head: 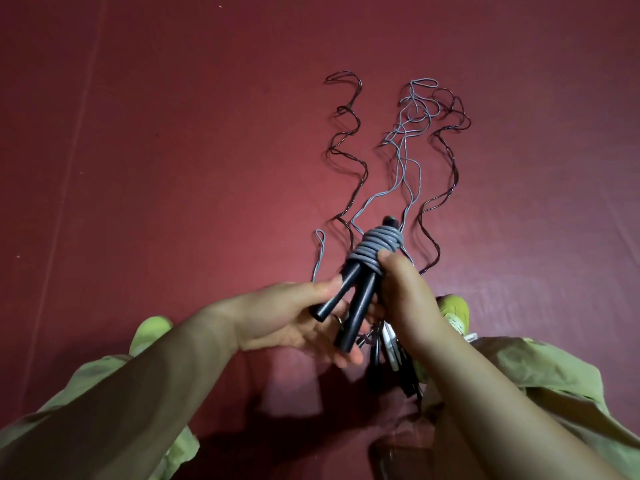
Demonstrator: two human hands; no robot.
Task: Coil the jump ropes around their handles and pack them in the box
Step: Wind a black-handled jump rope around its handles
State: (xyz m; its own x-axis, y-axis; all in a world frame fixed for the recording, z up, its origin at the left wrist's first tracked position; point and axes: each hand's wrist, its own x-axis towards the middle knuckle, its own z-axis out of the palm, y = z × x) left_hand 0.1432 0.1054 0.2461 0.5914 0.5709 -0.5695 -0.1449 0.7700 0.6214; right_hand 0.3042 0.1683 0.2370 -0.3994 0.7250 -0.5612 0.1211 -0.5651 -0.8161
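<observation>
Black handles [349,299] are sitting in the left hand [294,320], its fingers curling under them and thumb pressing on top; the right hand [401,299] is pinching the grey coil [375,247] wound around them. Beyond — on the red floor [173,150] — loose ropes [398,150] (grey and dark) are lying uncoiled.

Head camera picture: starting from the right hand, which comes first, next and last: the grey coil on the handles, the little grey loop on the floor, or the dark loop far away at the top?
1. Grey coil: touching the right hand, wound round the black handles.
2. Little grey loop: on the floor, to the left.
3. Dark loop: at the far end of the floor, top of the picture.
</observation>
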